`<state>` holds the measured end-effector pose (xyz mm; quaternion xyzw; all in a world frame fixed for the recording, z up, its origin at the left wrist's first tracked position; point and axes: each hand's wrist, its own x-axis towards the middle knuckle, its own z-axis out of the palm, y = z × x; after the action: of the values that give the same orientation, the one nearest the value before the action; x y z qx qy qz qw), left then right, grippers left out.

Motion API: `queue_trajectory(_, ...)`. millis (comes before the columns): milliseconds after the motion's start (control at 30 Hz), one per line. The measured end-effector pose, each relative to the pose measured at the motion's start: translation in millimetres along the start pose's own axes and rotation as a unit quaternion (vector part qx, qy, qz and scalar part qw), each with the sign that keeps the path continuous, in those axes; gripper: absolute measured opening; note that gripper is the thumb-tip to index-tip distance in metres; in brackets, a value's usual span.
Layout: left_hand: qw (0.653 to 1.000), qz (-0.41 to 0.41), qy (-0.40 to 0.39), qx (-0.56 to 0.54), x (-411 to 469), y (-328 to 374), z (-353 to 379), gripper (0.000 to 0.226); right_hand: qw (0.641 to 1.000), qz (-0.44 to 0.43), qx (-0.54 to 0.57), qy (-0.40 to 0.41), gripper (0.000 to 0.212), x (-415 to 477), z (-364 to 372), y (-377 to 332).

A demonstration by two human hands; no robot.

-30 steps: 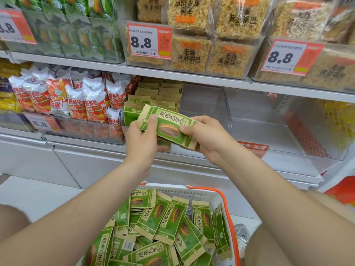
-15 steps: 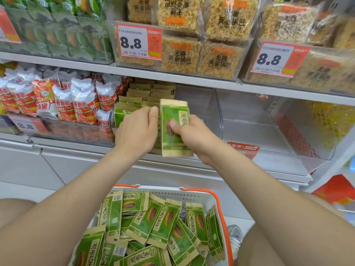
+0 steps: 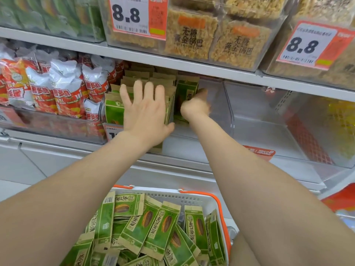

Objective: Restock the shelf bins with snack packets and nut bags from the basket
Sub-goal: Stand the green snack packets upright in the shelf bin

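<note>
Both hands are inside the clear bin (image 3: 227, 112): left hand (image 3: 144, 110), fingers spread flat, presses the packet row (image 3: 115, 111); right hand (image 3: 195, 107), beside it, grips one upright packet (image 3: 187, 89).

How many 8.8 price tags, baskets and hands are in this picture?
8.8 price tags: 2
Basket: 1
Hands: 2 (left hand; right hand gripping a green packet)
Total: 5
</note>
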<state>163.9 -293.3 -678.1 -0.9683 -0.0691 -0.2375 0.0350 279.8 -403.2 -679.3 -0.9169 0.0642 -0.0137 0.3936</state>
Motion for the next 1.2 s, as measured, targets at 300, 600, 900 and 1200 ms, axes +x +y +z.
queue_trajectory(300,0.999,0.022,0.028,0.033,14,0,14,0.085,0.998,-0.023,-0.058,-0.001,0.058,65,6,0)
queue_trajectory(600,0.998,0.021,0.051,0.034,16,4,17,0.075,0.991,-0.107,0.031,0.079,0.079,58,18,6)
queue_trajectory(900,0.998,0.029,0.042,0.026,7,-5,11,0.079,0.947,-0.138,-0.183,-0.223,0.082,40,12,15)
queue_trajectory(1200,0.996,0.063,0.061,-0.012,-11,-16,-12,0.094,0.917,-0.201,-0.29,-0.187,0.037,-4,-14,5)
